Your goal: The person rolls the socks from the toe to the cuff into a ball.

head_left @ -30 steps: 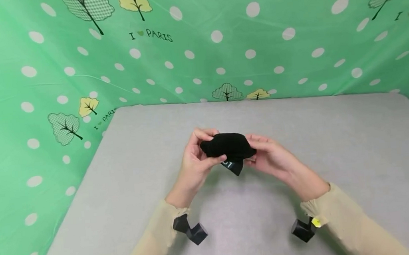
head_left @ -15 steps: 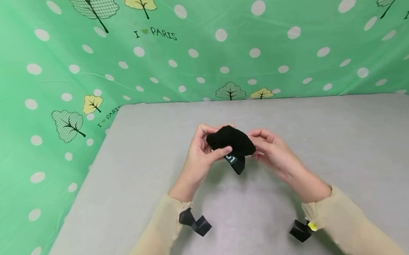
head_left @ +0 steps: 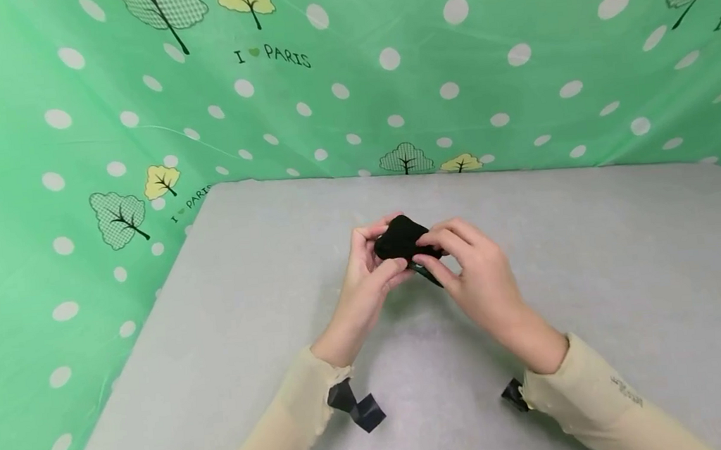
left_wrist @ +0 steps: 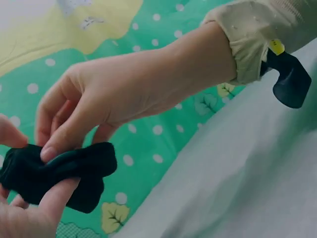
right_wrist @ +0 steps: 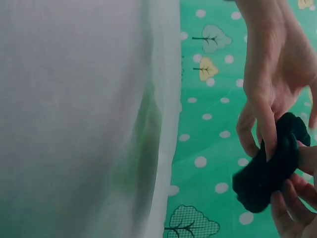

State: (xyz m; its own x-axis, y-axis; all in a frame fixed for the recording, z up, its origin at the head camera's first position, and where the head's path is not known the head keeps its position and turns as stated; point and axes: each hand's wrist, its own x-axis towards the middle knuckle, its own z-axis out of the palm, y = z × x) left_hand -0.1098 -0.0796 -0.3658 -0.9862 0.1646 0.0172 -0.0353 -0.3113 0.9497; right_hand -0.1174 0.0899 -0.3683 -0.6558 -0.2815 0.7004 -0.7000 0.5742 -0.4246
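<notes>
A small folded bundle of black socks [head_left: 401, 236] is held up above the table, between both hands. My left hand [head_left: 364, 274] grips its left end, with the thumb along the near side and the fingers behind. From the right, my right hand [head_left: 481, 272] pinches the bundle's edge between thumb and fingers. A dark flap pokes out below, partly covered by the right thumb. In the left wrist view the socks [left_wrist: 59, 173] show a fold under the right thumb. The right wrist view has the socks [right_wrist: 272, 166] between the fingers of both hands.
A grey cloth-covered table [head_left: 263, 275] lies beneath the hands. Behind it and at the left hangs a green curtain [head_left: 300, 109] with white dots and printed trees. Dark camera mounts [head_left: 365, 412] jut from both wrists.
My right hand has come in over the bundle's right side and now pinches it. The socks have turned and look more compact; the lettered flap has swung right, its lettering out of sight.
</notes>
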